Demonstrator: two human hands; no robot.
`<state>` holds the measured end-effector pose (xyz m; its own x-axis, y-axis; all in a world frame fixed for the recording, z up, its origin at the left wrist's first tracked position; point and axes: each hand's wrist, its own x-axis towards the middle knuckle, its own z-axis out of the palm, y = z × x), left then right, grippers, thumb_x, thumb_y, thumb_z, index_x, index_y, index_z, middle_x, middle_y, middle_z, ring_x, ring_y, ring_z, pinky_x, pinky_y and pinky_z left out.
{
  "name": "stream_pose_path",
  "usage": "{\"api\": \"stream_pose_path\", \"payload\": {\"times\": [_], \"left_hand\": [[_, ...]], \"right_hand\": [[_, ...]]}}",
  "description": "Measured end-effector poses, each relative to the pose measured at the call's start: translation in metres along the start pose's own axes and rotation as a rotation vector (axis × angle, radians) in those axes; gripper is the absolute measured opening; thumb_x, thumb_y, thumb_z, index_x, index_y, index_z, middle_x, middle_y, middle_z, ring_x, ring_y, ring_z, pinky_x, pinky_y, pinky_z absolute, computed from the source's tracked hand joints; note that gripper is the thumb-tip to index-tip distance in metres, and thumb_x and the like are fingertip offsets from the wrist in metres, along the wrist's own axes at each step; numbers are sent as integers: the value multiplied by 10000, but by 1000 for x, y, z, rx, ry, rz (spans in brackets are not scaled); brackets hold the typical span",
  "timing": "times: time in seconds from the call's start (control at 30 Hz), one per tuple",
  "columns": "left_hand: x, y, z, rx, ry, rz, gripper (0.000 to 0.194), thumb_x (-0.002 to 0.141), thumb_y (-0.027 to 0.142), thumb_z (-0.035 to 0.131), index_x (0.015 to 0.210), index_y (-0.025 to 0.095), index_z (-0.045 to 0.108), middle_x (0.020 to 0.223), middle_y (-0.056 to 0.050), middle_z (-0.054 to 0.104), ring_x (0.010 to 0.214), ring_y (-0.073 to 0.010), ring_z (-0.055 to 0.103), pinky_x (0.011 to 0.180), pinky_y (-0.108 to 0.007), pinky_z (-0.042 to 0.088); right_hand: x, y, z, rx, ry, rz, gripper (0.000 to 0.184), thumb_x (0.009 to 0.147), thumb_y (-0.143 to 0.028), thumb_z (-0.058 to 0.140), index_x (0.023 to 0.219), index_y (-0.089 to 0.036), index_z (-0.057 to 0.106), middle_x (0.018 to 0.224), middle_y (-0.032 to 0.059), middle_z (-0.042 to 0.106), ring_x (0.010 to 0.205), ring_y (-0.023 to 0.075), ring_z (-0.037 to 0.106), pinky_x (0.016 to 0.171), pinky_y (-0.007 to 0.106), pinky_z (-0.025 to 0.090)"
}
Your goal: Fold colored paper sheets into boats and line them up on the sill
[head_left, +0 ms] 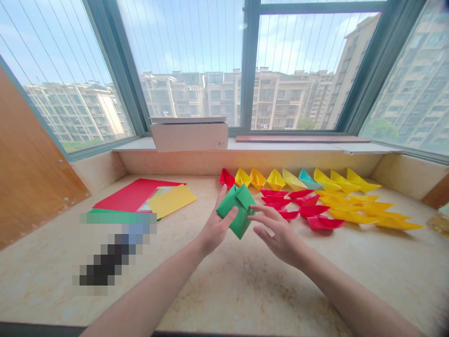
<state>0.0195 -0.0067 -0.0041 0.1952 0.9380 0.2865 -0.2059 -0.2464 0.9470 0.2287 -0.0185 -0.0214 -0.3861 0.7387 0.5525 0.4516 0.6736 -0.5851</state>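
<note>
A green folded paper (pixel 240 216), diamond-shaped with a flap on its front, is held up above the counter. My left hand (pixel 220 220) grips it from the left, thumb across the front and a finger stretched up along its back edge. At its right edge is my right hand (pixel 277 231). The fingertips there touch or nearly touch the paper, with the fingers apart and the thumb clear of it. Just behind the paper stand a red paper boat (pixel 227 178) and a yellow paper boat (pixel 242 178).
Red paper boats (pixel 321 222) and yellow paper boats (pixel 372 210) fill the right side, with one teal boat (pixel 308 179) in the back row. Red sheets (pixel 133 194) and a yellow sheet (pixel 172 201) lie left. A white box (pixel 189 135) sits on the windowsill. Something pixelated lies front left.
</note>
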Motion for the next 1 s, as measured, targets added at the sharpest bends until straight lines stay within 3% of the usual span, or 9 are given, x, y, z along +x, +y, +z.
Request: {"api": "stream_pose_path", "payload": {"times": [0.07, 0.13, 0.23, 0.37, 0.5, 0.7, 0.77, 0.9, 1.0], "left_hand": [[2, -2, -2, -3, 5, -35, 706, 880, 405, 668, 1498, 276, 353, 1431, -85, 559, 1291, -272, 546, 1063, -420, 460], [2, -3, -2, 14, -55, -120, 579, 849, 421, 702, 1359, 197, 547, 1315, -111, 649, 1190, -297, 619, 996, -422, 508], [-1, -1, 0, 23, -146, -212, 460, 812, 442, 735, 1161, 146, 684, 1172, -120, 723, 1061, -309, 682, 915, -406, 546], [-4, 1, 3, -42, -196, -236, 467, 837, 456, 707, 1195, 159, 667, 1141, -116, 731, 1035, -289, 691, 887, -380, 546], [-4, -1, 4, -7, -223, -291, 501, 847, 488, 680, 1201, 135, 653, 1048, -131, 743, 875, -242, 714, 713, -307, 554], [-4, -1, 4, 18, -281, -312, 520, 806, 493, 723, 1154, 111, 668, 907, -114, 741, 762, -198, 689, 662, -277, 541], [-5, -1, 4, 18, -295, -337, 526, 824, 515, 694, 1165, 115, 658, 868, -106, 733, 705, -187, 681, 611, -267, 531], [-7, -2, 5, -8, -299, -352, 538, 867, 578, 600, 1136, 117, 668, 804, -91, 715, 644, -180, 670, 566, -265, 517], [-6, -3, 7, 1, -290, -285, 496, 866, 558, 617, 1077, 114, 689, 847, -91, 727, 752, -204, 692, 691, -301, 547]], "right_hand": [[4, 1, -1, 68, 159, 89, 216, 930, -376, 596, 1090, -258, 679, 1141, 104, 660, 1056, 281, 627, 915, 460, 522], [7, 2, -1, 164, 262, 204, 311, 881, -410, 663, 1142, -246, 624, 1016, 85, 670, 878, 247, 637, 771, 408, 545], [10, 1, -3, 327, 220, 303, 429, 840, -447, 706, 1191, -234, 582, 968, 69, 675, 806, 225, 618, 695, 366, 529], [11, 1, -4, 488, 206, 390, 346, 825, -478, 717, 1032, -216, 624, 928, 68, 688, 815, 228, 633, 723, 372, 534], [12, 2, -5, 707, 224, 440, 363, 793, -480, 751, 1009, -227, 606, 942, 57, 695, 801, 226, 664, 705, 370, 565], [8, -2, -3, 835, 4, 494, 389, 780, -440, 777, 1056, -193, 655, 983, 73, 727, 880, 255, 705, 786, 409, 584], [6, -3, -2, 821, -16, 524, 384, 775, -434, 782, 1040, -178, 673, 963, 79, 737, 858, 261, 714, 786, 423, 588], [7, -2, 0, 826, 43, 494, 400, 782, -407, 779, 1101, -196, 661, 1004, 73, 738, 901, 254, 713, 809, 414, 591], [9, -4, 1, 877, 136, 475, 621, 749, -362, 812, 1302, -273, 544, 1092, 48, 723, 946, 237, 707, 816, 401, 594]]}}
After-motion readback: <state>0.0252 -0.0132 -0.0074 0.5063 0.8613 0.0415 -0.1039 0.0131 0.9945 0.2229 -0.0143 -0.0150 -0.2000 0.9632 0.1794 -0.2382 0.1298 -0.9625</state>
